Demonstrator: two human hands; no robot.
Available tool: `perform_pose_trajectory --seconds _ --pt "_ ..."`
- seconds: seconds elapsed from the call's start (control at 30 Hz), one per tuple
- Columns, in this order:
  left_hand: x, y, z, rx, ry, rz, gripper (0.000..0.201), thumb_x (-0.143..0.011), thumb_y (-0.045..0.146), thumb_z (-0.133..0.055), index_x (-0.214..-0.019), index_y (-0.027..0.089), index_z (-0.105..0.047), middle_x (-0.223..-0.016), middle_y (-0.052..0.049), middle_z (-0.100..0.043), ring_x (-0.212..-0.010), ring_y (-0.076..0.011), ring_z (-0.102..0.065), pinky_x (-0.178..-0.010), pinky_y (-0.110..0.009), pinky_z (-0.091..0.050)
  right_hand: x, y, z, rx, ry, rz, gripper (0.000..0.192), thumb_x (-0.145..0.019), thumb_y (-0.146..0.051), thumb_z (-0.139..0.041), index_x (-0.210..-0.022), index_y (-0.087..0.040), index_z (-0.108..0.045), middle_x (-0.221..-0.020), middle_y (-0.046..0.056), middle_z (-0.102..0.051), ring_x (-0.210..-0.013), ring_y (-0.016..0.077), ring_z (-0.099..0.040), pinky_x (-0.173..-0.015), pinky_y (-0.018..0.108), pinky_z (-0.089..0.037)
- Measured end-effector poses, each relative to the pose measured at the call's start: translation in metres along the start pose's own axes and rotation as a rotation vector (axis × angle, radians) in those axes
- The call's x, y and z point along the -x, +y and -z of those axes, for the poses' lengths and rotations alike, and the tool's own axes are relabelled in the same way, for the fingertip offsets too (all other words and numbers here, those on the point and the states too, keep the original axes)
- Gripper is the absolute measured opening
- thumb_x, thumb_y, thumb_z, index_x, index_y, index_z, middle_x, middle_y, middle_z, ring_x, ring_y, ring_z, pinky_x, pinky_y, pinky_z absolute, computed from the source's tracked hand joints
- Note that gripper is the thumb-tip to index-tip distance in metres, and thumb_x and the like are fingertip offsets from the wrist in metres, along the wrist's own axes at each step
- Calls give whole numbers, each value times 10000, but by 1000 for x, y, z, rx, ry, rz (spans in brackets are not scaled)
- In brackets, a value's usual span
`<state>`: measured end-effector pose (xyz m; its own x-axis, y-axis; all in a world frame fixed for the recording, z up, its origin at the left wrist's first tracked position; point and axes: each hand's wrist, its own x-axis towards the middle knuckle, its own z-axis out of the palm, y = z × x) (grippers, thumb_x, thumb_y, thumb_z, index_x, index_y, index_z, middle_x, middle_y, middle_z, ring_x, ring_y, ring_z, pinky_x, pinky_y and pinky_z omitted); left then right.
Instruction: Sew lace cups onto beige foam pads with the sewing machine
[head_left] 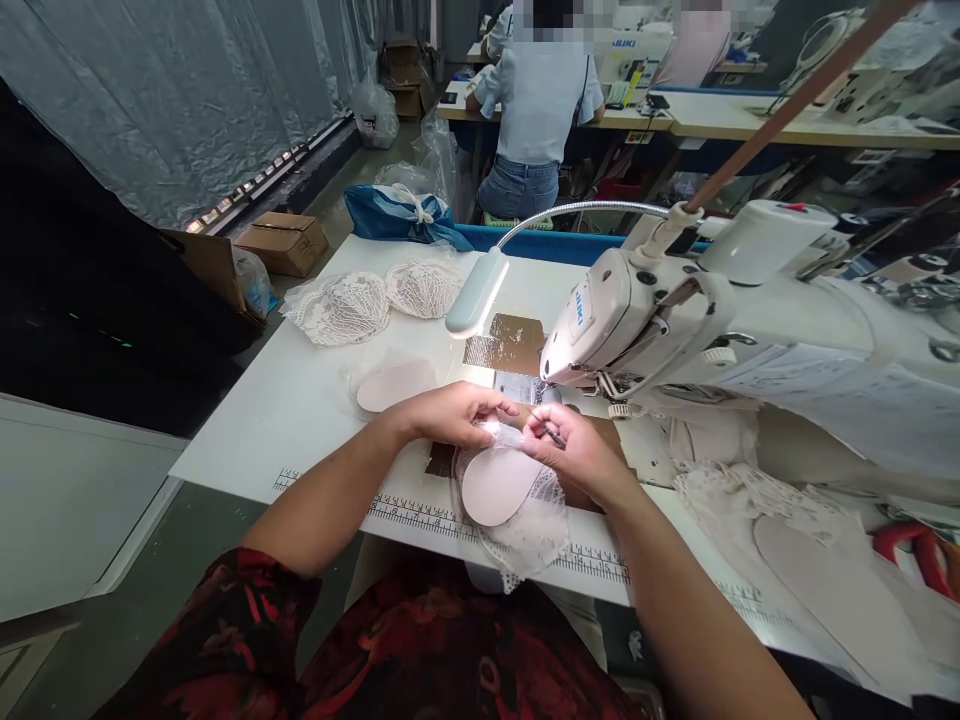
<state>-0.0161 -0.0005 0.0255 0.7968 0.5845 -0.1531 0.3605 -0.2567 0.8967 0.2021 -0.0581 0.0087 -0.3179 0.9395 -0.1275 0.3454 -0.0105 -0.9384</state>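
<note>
A lace bra cup (547, 530) with a smooth pale foam pad (499, 487) hangs at the table's front edge, below the sewing machine's needle area. My left hand (469, 412) pinches the top edge of its lace between thumb and fingers. On the same edge, close by, my right hand (574, 450) is closed, and a small dark slim tool (553, 437) pokes out from its fingers; its kind cannot be made out. The white sewing machine (600, 310) stands just beyond my hands, its needle partly hidden.
Lace cups (345, 308) lie at the table's back left, with a loose foam pad (396, 385) nearer. A lamp (478, 295) hangs over the table. At right are lace pieces with a pad (832, 590) and red-handled scissors (911, 550). Another person (532, 110) sits beyond.
</note>
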Motion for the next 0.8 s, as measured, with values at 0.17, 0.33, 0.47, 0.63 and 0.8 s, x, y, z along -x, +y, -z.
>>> perform_pose_trajectory --seconds 0.17,0.33,0.47,0.63,0.8 --pt "5 11 -6 5 182 -125 493 -771 194 -608 -1258 153 -549 -990 -62 -636 -827 -146 -574 -715 -251 -450 0 -2 -10 183 -25 81 297 -837 -420 -556 -648 -191 -540 -630 -18 -483 -603 129 -420 -552 266 -336" --pt "33 19 11 -22 213 92 313 -808 434 -628 -894 136 -679 -733 -33 -635 -650 -122 -551 -571 -216 -395 7 0 -5 154 -11 117 244 -855 -403 -544 -749 -189 -596 -696 -7 -542 -657 141 -476 -598 263 -368" --pt "38 11 1 213 -62 262 395 -753 539 -668 -798 146 -657 -569 23 -536 -501 -90 -484 -489 -207 -338 10 3 -4 90 -5 151 235 -856 -413 -552 -811 -193 -617 -747 8 -570 -688 148 -498 -621 270 -390" --pt "20 3 -37 647 113 221 381 -696 451 -755 -888 147 -629 -649 38 -536 -541 -69 -462 -525 -201 -338 11 5 -6 79 -31 164 228 -849 -416 -563 -820 -199 -626 -737 7 -569 -673 147 -492 -612 276 -401" --pt "8 2 -54 534 329 127 340 -737 427 -711 -717 129 -549 -657 34 -489 -593 -72 -433 -536 -193 -318 8 -1 -10 73 62 130 254 -835 -450 -579 -784 -201 -601 -744 11 -586 -694 160 -522 -635 281 -422"
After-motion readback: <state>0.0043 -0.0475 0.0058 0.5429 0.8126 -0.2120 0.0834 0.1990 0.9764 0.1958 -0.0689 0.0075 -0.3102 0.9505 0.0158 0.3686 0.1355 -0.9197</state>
